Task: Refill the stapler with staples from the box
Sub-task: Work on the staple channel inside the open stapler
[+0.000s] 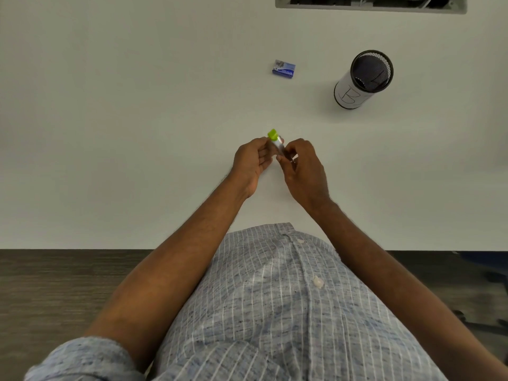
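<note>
Stapler [275, 141] held between both hands above the white table [137, 105].
Left hand [251, 160] and right hand [302, 163] each pinch its metal body, green end pointing away; the blue staple box [284, 69] lies well beyond, near a mesh cup [364, 78].

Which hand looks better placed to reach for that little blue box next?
Probably the right hand. The staple box lies beyond the hands, slightly to the right, while the left hand grips the green stapler and could steady it.
</note>
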Tool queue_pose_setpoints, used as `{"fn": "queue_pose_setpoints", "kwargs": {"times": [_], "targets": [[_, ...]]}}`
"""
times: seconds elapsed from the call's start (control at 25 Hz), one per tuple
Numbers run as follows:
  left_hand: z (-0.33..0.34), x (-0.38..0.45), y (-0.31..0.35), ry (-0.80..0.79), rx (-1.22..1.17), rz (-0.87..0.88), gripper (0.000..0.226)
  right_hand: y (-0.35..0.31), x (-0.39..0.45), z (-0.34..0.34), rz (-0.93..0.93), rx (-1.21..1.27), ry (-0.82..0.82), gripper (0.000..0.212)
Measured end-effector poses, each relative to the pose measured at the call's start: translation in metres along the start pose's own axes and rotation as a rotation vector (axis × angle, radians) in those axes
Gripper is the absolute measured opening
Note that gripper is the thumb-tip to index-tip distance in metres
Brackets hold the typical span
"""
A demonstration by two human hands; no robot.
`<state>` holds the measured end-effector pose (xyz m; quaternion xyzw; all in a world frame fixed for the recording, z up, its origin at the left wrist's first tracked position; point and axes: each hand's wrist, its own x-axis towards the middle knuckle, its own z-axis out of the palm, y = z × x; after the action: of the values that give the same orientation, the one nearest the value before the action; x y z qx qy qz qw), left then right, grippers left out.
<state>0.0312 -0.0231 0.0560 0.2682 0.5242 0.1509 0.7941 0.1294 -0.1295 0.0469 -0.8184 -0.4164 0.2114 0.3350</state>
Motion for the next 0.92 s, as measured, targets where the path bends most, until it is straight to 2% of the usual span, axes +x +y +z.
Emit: {"fn": "queue_pose_setpoints", "kwargs": {"times": [0.24,0.36,0.52,0.68,0.8,0.92], "targets": [[-0.0012,0.0013,-0.0011,0.024,0.016,0.0,0.022,0.0023,-0.0012,-0.001,-0.005,0.013,0.046,0.016],[-0.001,0.0005,-0.0012,0.019,0.049,0.002,0.024,0.0041,-0.0016,-0.0018,0.048,0.01,0.021,0.015],[-0.0027,0.0004,-0.0006,0.013,0.129,0.039,0.032,0.0018,-0.001,-0.0047,0.007,0.04,0.133,0.016],[0.0001,-0.0001,-0.0007,0.089,0.178,0.077,0.033,0.0054,0.0001,-0.0061,0.084,-0.055,0.039,0.014],[-0.0012,0.0003,-0.0004,0.109,0.211,0.096,0.036,0.0058,-0.0014,-0.0022,0.05,-0.051,0.068,0.014],[-0.0021,0.0,-0.0004,0.098,0.237,0.108,0.037,0.0093,0.0014,-0.0013,0.122,0.028,0.05,0.01]]}}
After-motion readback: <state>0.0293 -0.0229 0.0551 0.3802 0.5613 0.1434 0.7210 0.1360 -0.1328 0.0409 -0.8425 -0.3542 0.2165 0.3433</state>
